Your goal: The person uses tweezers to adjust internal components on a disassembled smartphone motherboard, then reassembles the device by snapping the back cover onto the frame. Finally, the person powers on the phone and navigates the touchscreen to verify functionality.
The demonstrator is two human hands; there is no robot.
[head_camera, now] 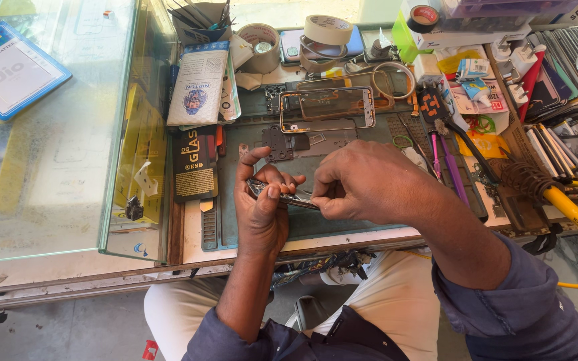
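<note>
Your left hand point(262, 207) is wrapped around a thin dark phone part point(282, 194), thumb pressed on its top face and index finger lifted, holding it just above the green work mat point(342, 224) near the front edge of the bench. Your right hand point(362, 184) is pinched shut at the part's right end, fingertips on its edge; whether a small tool sits in that pinch is hidden. To do this well, I'd judge you should keep the part level, brace both wrists on the bench edge, and work the edge with light, even pressure so the thin piece doesn't bend or slip. Keep it over the mat, so anything that drops stays findable. As for containers: the dark cup point(199, 20) at the back holds a bunch of thin tools standing upright, and the rack point(570, 67) at the right holds flat phones or panels on edge in a row. The glass case point(138, 134) to your left has yellow packets inside.
</note>
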